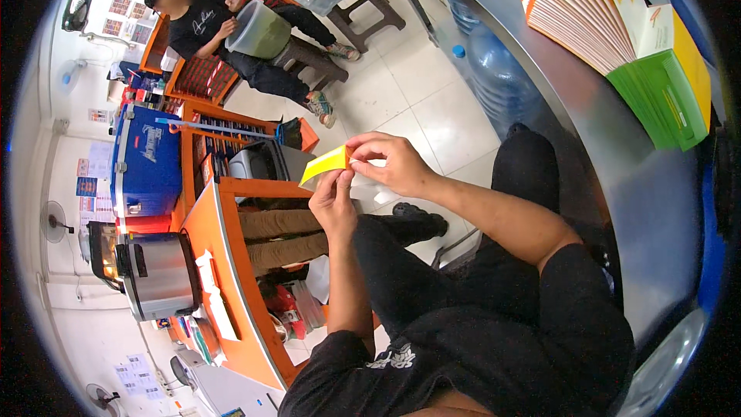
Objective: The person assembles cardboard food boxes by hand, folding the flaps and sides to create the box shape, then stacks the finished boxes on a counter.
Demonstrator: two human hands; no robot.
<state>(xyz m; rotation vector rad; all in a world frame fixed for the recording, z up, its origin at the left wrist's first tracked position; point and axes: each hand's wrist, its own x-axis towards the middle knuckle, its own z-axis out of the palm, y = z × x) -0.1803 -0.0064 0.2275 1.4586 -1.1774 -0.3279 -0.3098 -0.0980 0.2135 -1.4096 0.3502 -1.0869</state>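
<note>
White floor tiles point(386, 77) extend beyond my right hand point(394, 166). Well to the right of that hand runs a stainless-steel table point(656, 208), its edge bowed by the lens; to the left of my left hand point(336, 202) stands an orange counter point(251, 340). Beyond both hands and to their left, a person in dark clothes point(193, 27) sits with a translucent tub point(262, 35), one hand at its side. Also left of my left hand are a blue cool box point(147, 162), farther out, and a silver rice cooker point(162, 274), nearer my body. A large blue water bottle point(498, 81) stands beyond and to the right of my right hand. Farther right lies a fanned stack of printed cardboard point(575, 15). Smallest, and between my hands, is a yellow cardboard piece point(328, 164), held in the air. My left thumb and fingertips are pinched on its lower edge; my right thumb and fingers are clamped on its right end, just beside the left fingertips.
</note>
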